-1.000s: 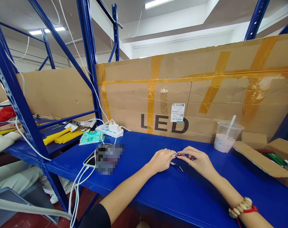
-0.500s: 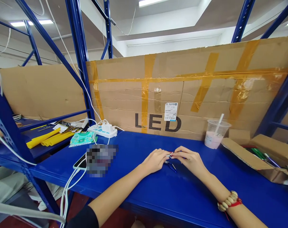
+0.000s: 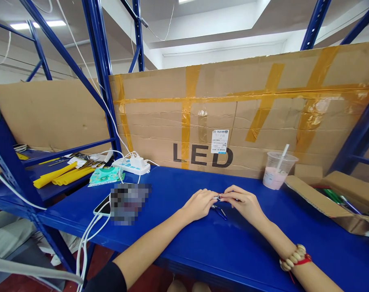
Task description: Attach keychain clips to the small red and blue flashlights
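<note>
My left hand (image 3: 199,205) rests low over the blue table, its fingers closed around a small silver metal piece with a ring-like end (image 3: 217,198). My right hand (image 3: 242,203) meets it from the other side, thumb and fingertips pinched together at the piece's end. A speck of red shows between the fingertips; what the right fingers pinch is mostly hidden. Just below the hands, on the tabletop, lies a blue carabiner-like clip (image 3: 221,212). Whether it is joined to the silver piece cannot be made out.
To the right stand a clear plastic cup with a straw (image 3: 277,174) and an open cardboard box (image 3: 312,194) holding pens. On the left are a phone (image 3: 102,206), white cables (image 3: 86,239), a power strip (image 3: 132,165) and a green packet (image 3: 105,176). Taped cardboard (image 3: 160,125) walls the back.
The hands keep nearly the same place and grip. The right fingers have shifted slightly around the small piece, and less red shows between them. The camera view has tilted a little.
</note>
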Demonstrator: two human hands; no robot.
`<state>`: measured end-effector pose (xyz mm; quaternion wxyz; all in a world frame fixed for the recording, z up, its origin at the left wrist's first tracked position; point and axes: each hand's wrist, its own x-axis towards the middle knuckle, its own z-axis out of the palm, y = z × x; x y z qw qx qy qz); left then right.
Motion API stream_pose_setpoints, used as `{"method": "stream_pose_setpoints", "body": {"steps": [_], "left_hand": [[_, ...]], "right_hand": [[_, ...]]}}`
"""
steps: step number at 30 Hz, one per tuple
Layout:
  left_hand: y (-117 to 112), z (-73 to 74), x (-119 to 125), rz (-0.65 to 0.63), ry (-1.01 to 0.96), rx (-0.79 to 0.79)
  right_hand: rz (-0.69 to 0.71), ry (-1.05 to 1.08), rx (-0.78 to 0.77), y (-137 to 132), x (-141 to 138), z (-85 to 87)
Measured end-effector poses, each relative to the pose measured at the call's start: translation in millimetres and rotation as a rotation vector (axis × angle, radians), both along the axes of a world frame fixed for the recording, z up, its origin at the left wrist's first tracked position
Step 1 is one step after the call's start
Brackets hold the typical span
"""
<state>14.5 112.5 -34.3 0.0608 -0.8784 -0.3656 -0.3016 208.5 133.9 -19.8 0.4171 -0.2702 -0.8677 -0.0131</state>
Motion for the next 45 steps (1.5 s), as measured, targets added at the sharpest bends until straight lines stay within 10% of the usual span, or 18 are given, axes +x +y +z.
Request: {"method": "stream_pose_setpoints", "body": {"steps": [21,39,45], "left_hand": [[2,-1.5,0,0.006,-0.021,-0.007],[1,-4.7,-1,-0.079,-0.144,-0.086],[2,-7.9,-1,-0.105,-0.139,-0.008]], "right_hand": [[0.0,0.011,-0.057,3,-1,-2.1],[-0.052,-0.139,0.326,-7,-2,2.1],[-0.026,-0.128,0.13,-5,-2,-1.7]]}}
